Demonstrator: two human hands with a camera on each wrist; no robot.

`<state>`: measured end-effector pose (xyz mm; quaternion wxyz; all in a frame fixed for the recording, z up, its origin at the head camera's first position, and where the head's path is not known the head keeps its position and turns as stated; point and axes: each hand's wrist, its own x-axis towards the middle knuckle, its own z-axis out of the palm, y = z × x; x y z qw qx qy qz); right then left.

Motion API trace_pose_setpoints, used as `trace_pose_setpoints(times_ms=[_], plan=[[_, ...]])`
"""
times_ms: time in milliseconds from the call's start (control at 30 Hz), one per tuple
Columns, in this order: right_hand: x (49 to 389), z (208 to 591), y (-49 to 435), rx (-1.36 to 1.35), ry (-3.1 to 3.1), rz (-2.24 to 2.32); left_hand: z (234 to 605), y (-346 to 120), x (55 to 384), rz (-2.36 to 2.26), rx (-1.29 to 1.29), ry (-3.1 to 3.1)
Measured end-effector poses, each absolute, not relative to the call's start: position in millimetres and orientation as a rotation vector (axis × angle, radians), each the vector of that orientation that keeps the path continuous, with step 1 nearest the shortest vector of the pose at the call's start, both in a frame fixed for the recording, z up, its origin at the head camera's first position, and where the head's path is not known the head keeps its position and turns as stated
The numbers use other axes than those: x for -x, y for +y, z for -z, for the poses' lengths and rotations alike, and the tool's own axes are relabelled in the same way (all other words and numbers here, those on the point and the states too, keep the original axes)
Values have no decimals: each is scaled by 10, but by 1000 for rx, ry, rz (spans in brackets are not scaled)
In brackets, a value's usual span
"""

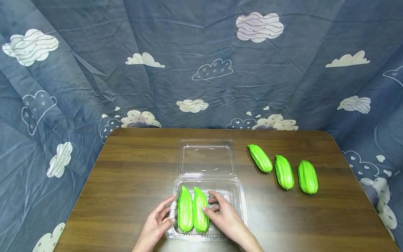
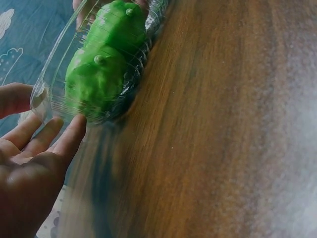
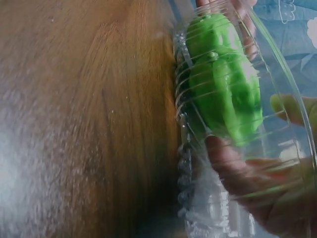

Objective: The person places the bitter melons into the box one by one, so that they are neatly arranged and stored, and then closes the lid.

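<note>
Left hand (image 1: pixel 155 223) touches the clear container (image 1: pixel 233 196), right hand (image 1: pixel 228 217) beside its green gourds (image 1: pixel 199 216) (each grip loosely parted, empty)

Two bitter melons (image 1: pixel 185 211) lay side by side in the clamshell tray's (image 1: pixel 244 206) left half, its lid (image 1: pixel 206 155) behind; three more melons (image 1: pixel 284 173) lay rightward on the table (image 1: pixel 135 161).

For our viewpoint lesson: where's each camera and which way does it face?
On the head: facing forward, down at the table; left hand and right hand show.
On left wrist: facing the clear container; left hand nearest, right fingers beyond.
On right wrist: facing it; right hand nearest, left fingers beyond.
Wrist views share two green vegetables.
</note>
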<state>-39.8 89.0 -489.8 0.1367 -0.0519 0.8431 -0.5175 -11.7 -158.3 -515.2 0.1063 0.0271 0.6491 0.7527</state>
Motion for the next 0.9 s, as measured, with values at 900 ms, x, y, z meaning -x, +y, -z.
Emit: trace_pose_setpoints(times_ms=[900], plan=[[266,4862,1425,476,2673,1985,5144,-1576,128,-2182,-71,1930]])
